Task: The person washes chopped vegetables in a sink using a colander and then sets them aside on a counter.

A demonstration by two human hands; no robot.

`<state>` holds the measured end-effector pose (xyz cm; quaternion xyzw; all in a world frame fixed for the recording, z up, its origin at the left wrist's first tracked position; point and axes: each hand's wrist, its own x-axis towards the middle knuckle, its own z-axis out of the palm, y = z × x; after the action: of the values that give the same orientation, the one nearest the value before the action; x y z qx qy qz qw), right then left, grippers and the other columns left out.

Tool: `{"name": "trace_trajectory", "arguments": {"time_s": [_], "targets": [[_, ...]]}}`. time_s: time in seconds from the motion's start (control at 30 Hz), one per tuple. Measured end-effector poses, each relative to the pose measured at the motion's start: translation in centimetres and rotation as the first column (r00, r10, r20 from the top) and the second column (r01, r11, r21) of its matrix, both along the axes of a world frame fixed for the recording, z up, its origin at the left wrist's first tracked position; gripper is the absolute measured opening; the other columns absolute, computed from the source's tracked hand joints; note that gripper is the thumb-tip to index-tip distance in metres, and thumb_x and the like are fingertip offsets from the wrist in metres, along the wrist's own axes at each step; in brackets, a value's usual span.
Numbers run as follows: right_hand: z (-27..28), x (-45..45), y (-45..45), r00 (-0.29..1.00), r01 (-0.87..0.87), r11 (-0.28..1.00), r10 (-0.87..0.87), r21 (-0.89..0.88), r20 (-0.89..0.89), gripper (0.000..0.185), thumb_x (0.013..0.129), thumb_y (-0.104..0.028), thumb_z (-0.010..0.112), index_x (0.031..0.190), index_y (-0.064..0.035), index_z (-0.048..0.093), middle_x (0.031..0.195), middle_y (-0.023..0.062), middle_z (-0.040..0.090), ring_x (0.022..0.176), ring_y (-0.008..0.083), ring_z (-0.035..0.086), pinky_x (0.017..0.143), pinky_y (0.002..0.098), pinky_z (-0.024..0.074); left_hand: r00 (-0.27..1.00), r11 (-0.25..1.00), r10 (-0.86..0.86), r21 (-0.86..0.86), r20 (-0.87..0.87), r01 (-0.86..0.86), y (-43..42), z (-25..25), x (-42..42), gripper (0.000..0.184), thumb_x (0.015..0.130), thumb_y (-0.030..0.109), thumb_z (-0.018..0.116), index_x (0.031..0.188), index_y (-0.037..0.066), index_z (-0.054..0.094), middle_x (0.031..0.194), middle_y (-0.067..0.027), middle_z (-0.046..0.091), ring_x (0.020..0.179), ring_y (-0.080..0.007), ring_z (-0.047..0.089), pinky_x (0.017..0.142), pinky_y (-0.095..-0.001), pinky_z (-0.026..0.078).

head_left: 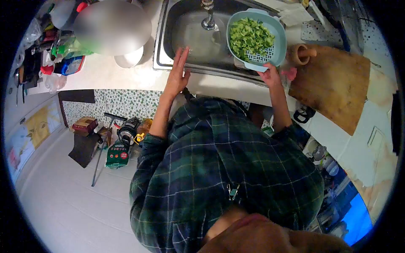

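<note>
From my remote seat, I have the blue basket (pixel 279 42) at the right side of the sink (pixel 160 50), with chopped greens (pixel 251 40) heaped toward its left. My right grip (pixel 271 76) is closed on the basket's near rim; my left grip (pixel 177 80) is spread and empty, fingers reaching over the sink's near left part (I can't tell whether they touch the metal).

Holding a loaded basket by one corner invites a tip, so I'd keep the rim pinched firmly, wrist steady, and the floor of the basket level. Bringing the free side across to the far rim would share the weight.

The faucet (pixel 208 21) stands just left of the basket, an easy thing to knock. Close on the right, the wooden cup (pixel 297 55) and a pink item (pixel 289 74) crowd my wrist, with the cutting board (pixel 333 88) beyond. A white bowl (pixel 128 59) sits on the tabletop (pixel 101 74) to the left.
</note>
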<state>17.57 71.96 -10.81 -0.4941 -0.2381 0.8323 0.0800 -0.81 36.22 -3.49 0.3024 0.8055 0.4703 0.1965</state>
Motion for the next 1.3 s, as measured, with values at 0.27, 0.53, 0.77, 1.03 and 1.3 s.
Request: {"name": "trace_trajectory", "arguments": {"time_s": [0.27,0.53,0.77,1.03,1.3], "targets": [[10.5,3.2,-7.9,0.996,0.008,0.988,0.007,0.154,-0.093,0.028,0.073,-0.002,0.053,0.100,0.0017,0.044,0.106,0.0151,0.047,0.098,0.0299,0.051,0.086,0.0449,0.0465,0.998,1.000,-0.008,0.010,-0.067,0.009,-4.3,0.2,-0.2,0.064,0.074,-0.006,0.049,0.133,0.014,0.033,0.132,-0.0218,0.036,0.119,-0.0360,0.039,0.092,-0.0355,0.039],[10.5,6.2,-12.7,0.977,-0.209,0.973,0.204,0.095,0.061,0.027,0.075,-0.007,0.056,0.100,0.0025,0.048,0.099,0.0126,0.053,0.093,0.0268,0.055,0.081,0.0430,0.0484,0.658,0.964,-0.241,0.252,0.713,0.080,-5.9,5.5,1.5,0.098,0.076,0.046,0.062,0.138,0.006,-0.002,0.136,-0.0247,0.023,0.103,-0.0270,0.052,0.068,-0.0305,0.051],[17.0,-5.4,-25.5,0.765,-0.577,0.806,0.589,0.129,-0.259,0.046,0.083,-0.014,0.054,0.123,-0.0009,0.037,0.115,0.0129,0.050,0.104,0.0256,0.052,0.089,0.0417,0.0446,0.774,0.937,0.266,0.034,0.575,-0.347,-15.8,7.7,0.8,0.051,0.072,-0.001,0.051,0.120,-0.002,0.037,0.115,-0.0123,0.049,0.104,-0.0207,0.049,0.090,-0.0324,0.039],[-11.0,-18.9,-15.5,0.558,-0.817,0.301,0.629,0.492,0.542,0.044,0.087,-0.034,0.049,0.122,-0.0088,0.044,0.123,0.0106,0.047,0.116,0.0248,0.042,0.092,0.0396,0.0370,0.709,0.711,0.699,-0.197,0.097,-0.675,-28.6,9.8,2.9,0.049,0.064,-0.002,0.054,0.111,0.001,0.042,0.097,-0.0094,0.052,0.091,-0.0218,0.052,0.079,-0.0340,0.043],[-25.7,-25.7,-18.0,0.803,-0.545,0.013,0.293,0.838,0.518,0.050,0.079,-0.033,0.054,0.119,-0.0041,0.045,0.112,0.0193,0.052,0.103,0.0381,0.048,0.087,0.0429,0.0392,0.122,0.200,0.786,-0.063,0.605,-0.978,-22.5,14.7,3.5,0.055,0.064,-0.006,0.050,0.117,0.001,0.040,0.107,-0.0115,0.049,0.098,-0.0260,0.051,0.082,-0.0383,0.047]]}}
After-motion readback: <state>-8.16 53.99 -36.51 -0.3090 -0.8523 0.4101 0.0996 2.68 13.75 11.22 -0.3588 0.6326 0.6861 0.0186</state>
